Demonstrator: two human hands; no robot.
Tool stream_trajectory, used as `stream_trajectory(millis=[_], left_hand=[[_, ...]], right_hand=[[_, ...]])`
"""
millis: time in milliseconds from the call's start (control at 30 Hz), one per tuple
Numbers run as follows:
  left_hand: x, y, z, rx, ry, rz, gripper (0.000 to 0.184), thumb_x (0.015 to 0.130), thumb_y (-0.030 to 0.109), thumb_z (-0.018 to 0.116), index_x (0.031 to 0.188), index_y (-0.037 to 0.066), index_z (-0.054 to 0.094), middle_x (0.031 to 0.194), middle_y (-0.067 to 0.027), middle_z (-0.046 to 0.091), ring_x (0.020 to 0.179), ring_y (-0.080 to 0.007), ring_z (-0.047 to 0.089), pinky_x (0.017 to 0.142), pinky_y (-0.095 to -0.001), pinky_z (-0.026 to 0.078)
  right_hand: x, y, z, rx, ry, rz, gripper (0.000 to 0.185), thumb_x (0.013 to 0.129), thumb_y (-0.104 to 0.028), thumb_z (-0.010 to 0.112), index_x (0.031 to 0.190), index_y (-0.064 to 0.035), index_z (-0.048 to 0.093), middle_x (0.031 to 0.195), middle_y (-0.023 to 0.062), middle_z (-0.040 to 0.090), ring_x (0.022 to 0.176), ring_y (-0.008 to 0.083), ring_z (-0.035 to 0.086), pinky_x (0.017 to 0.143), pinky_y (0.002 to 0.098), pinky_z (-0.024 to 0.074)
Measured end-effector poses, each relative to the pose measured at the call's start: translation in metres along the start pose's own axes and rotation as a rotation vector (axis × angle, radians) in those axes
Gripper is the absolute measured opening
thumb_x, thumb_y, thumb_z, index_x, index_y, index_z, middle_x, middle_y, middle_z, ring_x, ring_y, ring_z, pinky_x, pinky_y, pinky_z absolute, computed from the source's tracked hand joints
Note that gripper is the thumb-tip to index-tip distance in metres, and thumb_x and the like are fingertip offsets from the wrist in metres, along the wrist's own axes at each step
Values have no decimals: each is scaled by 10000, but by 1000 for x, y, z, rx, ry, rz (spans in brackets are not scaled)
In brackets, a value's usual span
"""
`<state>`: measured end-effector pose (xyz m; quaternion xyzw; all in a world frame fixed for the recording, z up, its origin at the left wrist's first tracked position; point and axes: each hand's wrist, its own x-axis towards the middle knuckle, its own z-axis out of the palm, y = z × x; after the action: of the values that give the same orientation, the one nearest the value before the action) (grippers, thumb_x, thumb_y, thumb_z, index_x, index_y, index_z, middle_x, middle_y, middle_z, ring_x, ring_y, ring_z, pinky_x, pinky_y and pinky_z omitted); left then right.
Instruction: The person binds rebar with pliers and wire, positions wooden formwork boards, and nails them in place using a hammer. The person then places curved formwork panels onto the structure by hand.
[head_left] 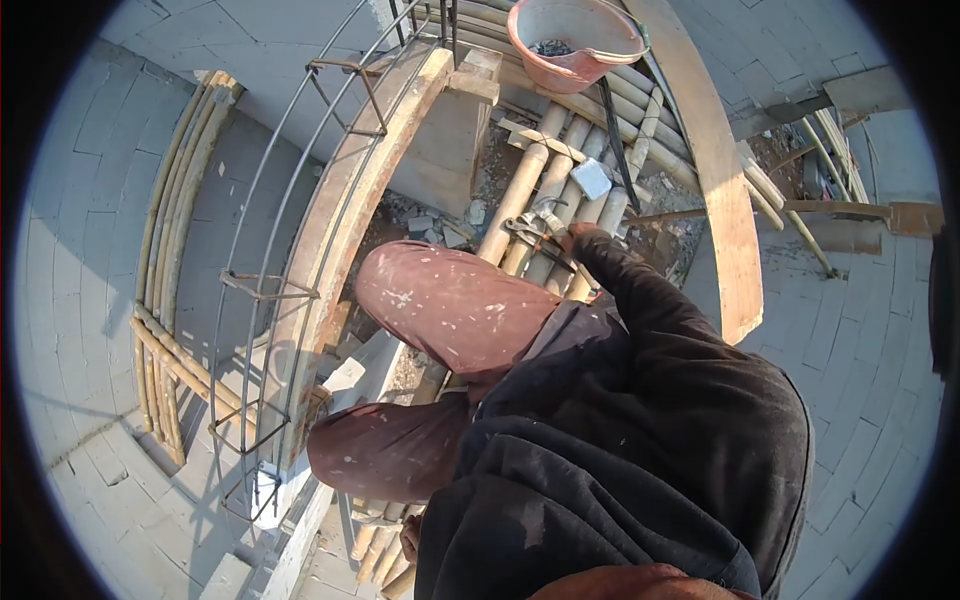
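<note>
My right hand (578, 238) reaches down to the bamboo poles (550, 185) beyond my knee. Right beside it lie dark metal hand tools (530, 232), apparently pincers; whether my fingers hold one is hidden. A pale blue block (591, 179) rests on the poles just past the hand. Low in the view, my left hand (410, 537) shows only in part beside my thigh, its fingers curled. My sleeve and leg cover the rest of it, so anything inside it is hidden.
A reddish bucket (575, 75) with dark bits inside stands on the poles at the top. To the left runs a steel rebar cage (265, 285) along a wooden board (345, 190). A long plank (735, 240) curves down the right side. Grey block walls (90, 250) surround me.
</note>
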<state>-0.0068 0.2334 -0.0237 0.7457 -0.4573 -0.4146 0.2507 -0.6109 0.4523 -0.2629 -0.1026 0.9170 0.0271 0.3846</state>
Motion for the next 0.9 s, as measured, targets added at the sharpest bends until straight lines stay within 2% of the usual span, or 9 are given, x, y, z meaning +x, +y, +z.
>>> stream_trajectory(millis=[67,133,200,267,333,400,667,733,900], left_hand=[[1,3,1,27,-9,6,293,980,222,586,898,-44,678,772,-107,665,720,-196,641,695,-326,532],[1,7,1,58,-21,13,295,981,224,585,899,-44,678,772,-108,665,719,-197,641,694,-327,533],[2,10,2,88,-31,16,298,982,227,583,900,-43,678,772,-108,665,718,-198,642,693,-327,534],[3,12,3,109,-37,20,300,984,229,582,901,-43,678,771,-108,665,717,-198,642,692,-328,535],[3,14,4,131,-38,20,303,985,231,580,902,-43,678,771,-108,666,716,-199,643,691,-329,536],[3,17,7,151,-40,21,306,986,234,579,902,-43,677,771,-109,666,716,-199,643,690,-329,536],[-8,14,26,173,-18,19,316,991,243,573,906,-43,677,771,-109,667,712,-202,646,686,-332,540],[-11,12,31,172,-12,22,318,993,246,572,906,-43,677,771,-110,667,712,-202,646,685,-333,541],[-12,11,39,180,-5,29,325,996,251,569,908,-42,676,770,-110,667,709,-204,647,682,-335,543]], right_hand=[[-8,18,-5,209,340,-72,414,890,-408,651,1156,-93,695,1146,188,696,1088,395,667,914,518,529],[-29,36,-28,382,575,94,355,902,-347,635,1147,-96,686,1161,192,661,1100,415,642,939,508,515],[-24,85,-33,243,854,210,415,869,-410,700,1159,-115,665,1162,185,639,1081,418,629,911,515,509],[-29,125,-58,124,767,500,520,857,-395,721,1288,-143,576,1309,183,560,1219,411,553,978,538,458],[-27,180,-62,-3,779,638,681,832,-378,762,1396,-170,442,1368,172,517,1294,399,498,1025,552,413],[-31,220,-78,25,678,745,785,805,-378,796,1434,-178,370,1353,180,525,1253,402,540,995,541,447],[-8,301,-79,-67,445,690,786,815,-405,814,1405,-170,351,1343,222,548,1203,440,601,948,534,528],[4,324,-64,-165,498,594,569,927,-220,601,1435,-155,352,1191,230,619,1073,412,669,861,505,554],[18,349,-54,-178,502,598,554,942,-184,557,1452,-146,344,1129,242,648,1018,411,690,832,496,562]])
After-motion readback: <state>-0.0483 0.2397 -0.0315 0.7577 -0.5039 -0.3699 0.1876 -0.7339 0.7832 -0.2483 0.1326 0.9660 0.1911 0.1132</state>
